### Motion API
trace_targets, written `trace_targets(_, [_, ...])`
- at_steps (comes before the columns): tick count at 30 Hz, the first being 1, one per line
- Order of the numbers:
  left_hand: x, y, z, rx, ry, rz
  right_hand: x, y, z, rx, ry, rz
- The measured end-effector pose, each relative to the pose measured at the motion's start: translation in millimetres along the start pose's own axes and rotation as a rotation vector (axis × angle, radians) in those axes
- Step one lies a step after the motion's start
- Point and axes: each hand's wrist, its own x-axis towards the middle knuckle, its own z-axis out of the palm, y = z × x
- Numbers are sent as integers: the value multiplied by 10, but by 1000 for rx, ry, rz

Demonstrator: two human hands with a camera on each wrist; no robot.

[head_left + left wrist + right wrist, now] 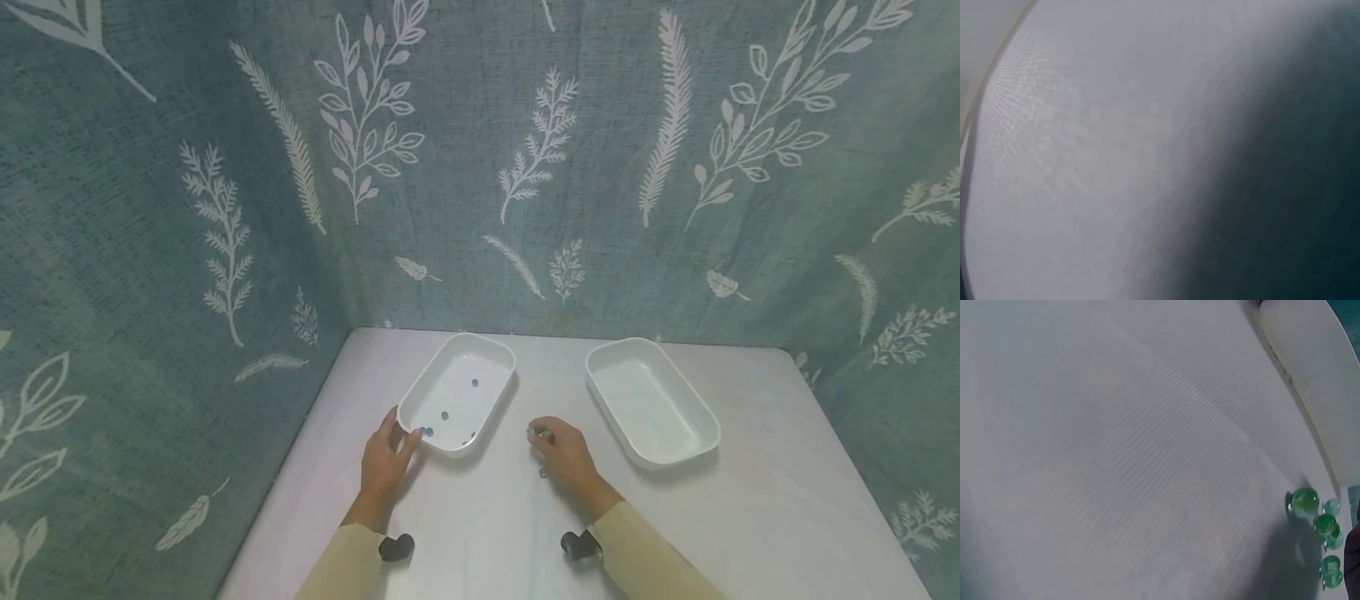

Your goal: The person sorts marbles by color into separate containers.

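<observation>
My left hand [385,461] holds the near left corner of a white tray [483,360], with the thumb at the rim and the fingers along the outside. Several small glass marbles [445,415] lie scattered in this tray. To its right, my right hand [568,457] is low over the table, fingers curled, pinching glass marbles [532,431] at the fingertips. One more marble [543,472] lies on the table under that hand. In the right wrist view, green glass marbles [1325,525] cluster beside dark fingers [1352,562] at the edge.
A second white tray [651,400] stands to the right of my right hand, with no marbles showing inside. The white table [780,467] ends at a patterned green-blue cloth [465,275] behind and on the left. Dark wrist cameras [396,547] sit at both sleeves.
</observation>
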Motion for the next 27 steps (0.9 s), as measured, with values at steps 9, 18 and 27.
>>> trace_targets(9, [-10, 27, -39, -1, -18, -11, 118, -144, 70, 20, -8, -60])
trace_targets(18, [22, -29, -5, 4, -7, -9, 226, -280, 150, -3, -46, -13])
trace_targets(27, [36, -70, 23, 4, 8, 3, 290, -359, 239, -31, -75, 11])
